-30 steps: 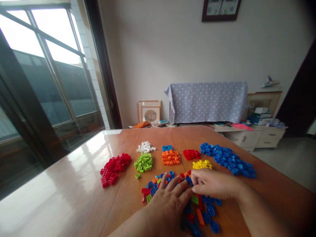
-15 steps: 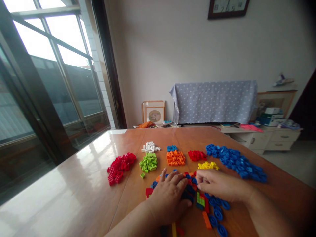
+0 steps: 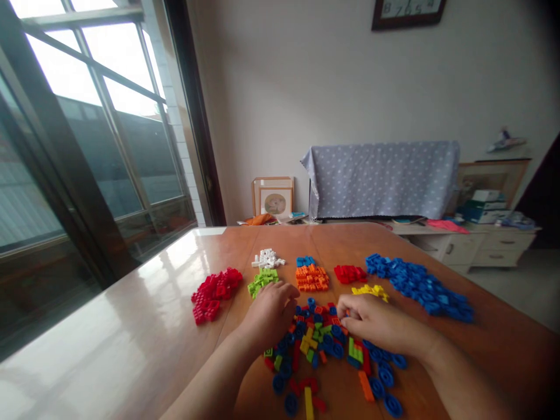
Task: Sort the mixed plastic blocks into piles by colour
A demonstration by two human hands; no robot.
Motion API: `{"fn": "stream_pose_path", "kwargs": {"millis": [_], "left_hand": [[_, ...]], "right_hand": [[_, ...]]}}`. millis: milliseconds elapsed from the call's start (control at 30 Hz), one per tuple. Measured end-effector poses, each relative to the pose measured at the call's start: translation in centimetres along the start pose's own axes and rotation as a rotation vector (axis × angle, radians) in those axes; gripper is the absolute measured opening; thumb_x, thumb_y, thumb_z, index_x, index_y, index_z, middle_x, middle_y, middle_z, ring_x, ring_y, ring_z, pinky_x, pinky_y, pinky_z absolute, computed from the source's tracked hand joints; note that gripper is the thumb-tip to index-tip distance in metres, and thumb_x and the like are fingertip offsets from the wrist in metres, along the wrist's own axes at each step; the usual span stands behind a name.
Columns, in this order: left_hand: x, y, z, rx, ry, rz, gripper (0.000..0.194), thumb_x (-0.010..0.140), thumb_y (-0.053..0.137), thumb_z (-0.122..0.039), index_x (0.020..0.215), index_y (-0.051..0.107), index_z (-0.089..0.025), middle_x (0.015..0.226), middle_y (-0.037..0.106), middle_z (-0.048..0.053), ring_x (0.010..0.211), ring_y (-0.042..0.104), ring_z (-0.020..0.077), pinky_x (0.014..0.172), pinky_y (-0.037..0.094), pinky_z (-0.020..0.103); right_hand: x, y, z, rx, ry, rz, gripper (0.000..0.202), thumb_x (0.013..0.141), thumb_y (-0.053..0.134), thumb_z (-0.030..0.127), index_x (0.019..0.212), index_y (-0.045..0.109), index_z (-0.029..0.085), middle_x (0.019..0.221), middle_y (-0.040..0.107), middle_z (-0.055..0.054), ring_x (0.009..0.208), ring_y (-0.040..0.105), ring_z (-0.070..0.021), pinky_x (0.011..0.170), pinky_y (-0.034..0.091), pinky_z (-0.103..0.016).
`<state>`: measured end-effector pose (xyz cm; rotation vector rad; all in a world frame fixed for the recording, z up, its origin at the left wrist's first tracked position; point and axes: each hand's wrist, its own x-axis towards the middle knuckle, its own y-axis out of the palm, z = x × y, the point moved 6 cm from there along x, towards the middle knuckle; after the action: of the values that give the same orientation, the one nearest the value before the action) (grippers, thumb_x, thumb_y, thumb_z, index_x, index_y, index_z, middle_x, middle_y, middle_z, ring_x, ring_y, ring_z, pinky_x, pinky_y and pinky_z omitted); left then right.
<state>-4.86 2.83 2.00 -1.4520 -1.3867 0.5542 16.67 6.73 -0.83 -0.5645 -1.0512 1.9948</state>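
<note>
Left hand (image 3: 272, 312) has swung off the mixed heap (image 3: 308, 340) toward the far left, and its grip now hangs at the near edge of the green pile (image 3: 262, 280). Its fingers bend downward with the tips out of sight, so I cannot tell whether they pinch anything. One loose green brick, in view earlier by that pile, no longer shows; the hand may cover it.

With that hand gone, the heap's middle lies bare on the table (image 3: 153, 350), between the two grips and nearer the body, so its yellow, green, red and blue pieces can be picked out by eye.

Right hand (image 3: 371, 321) has barely shifted: its fingers curl inward at the heap's right edge, their contents hidden. Just beyond that grip sits the yellow pile (image 3: 371, 291); nearer the body lie blue rings (image 3: 385, 373).
</note>
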Motion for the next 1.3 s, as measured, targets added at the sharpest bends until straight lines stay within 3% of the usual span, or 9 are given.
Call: {"fn": "stream_pose_path", "kwargs": {"millis": [267, 500, 867, 1133, 1300], "left_hand": [[-0.7, 2.1, -2.6, 0.024, 0.143, 0.178, 0.016, 0.085, 0.058, -0.022, 0.096, 0.069, -0.026, 0.097, 0.065, 0.004, 0.093, 0.056, 0.0215, 0.082, 0.046, 0.032], [-1.0, 3.5, -3.2, 0.057, 0.187, 0.166, 0.013, 0.085, 0.060, -0.025, 0.096, 0.067, -0.027, 0.099, 0.063, 0.004, 0.097, 0.054, 0.0230, 0.085, 0.045, 0.034], [-0.9, 3.5, -3.1, 0.044, 0.177, 0.162, 0.008, 0.083, 0.056, -0.019, 0.088, 0.061, -0.023, 0.095, 0.062, 0.004, 0.095, 0.053, 0.0221, 0.084, 0.043, 0.033], [-0.9, 3.5, -3.2, 0.019, 0.180, 0.174, 0.016, 0.078, 0.058, -0.015, 0.091, 0.061, -0.024, 0.097, 0.064, 0.003, 0.097, 0.054, 0.0224, 0.086, 0.044, 0.033], [-0.9, 3.1, -3.3, 0.003, 0.175, 0.135, 0.021, 0.082, 0.061, -0.020, 0.102, 0.063, -0.025, 0.100, 0.067, 0.003, 0.100, 0.055, 0.0232, 0.089, 0.043, 0.034]], "right_hand": [[0.6, 1.7, 2.7, -0.129, -0.049, -0.034, 0.011, 0.084, 0.059, 0.029, 0.085, 0.068, 0.023, 0.075, 0.069, 0.000, 0.072, 0.060, -0.0161, 0.059, 0.027, -0.025], [0.7, 2.0, 2.8, -0.277, -0.044, -0.044, 0.010, 0.077, 0.057, 0.020, 0.082, 0.065, 0.024, 0.075, 0.070, 0.000, 0.073, 0.061, -0.0175, 0.059, 0.022, -0.027], [0.8, 2.3, 2.2, -0.296, -0.020, -0.034, 0.009, 0.076, 0.061, 0.022, 0.084, 0.065, 0.024, 0.081, 0.072, -0.002, 0.080, 0.064, -0.0202, 0.062, 0.023, -0.028], [0.9, 2.1, 2.7, -0.334, -0.004, -0.042, 0.005, 0.082, 0.061, 0.027, 0.082, 0.065, 0.023, 0.077, 0.071, -0.001, 0.075, 0.062, -0.0185, 0.060, 0.022, -0.028], [0.7, 1.6, 2.9, -0.212, -0.037, -0.065, 0.012, 0.088, 0.056, 0.029, 0.085, 0.065, 0.023, 0.076, 0.070, 0.000, 0.072, 0.063, -0.0165, 0.060, 0.025, -0.027]]}}
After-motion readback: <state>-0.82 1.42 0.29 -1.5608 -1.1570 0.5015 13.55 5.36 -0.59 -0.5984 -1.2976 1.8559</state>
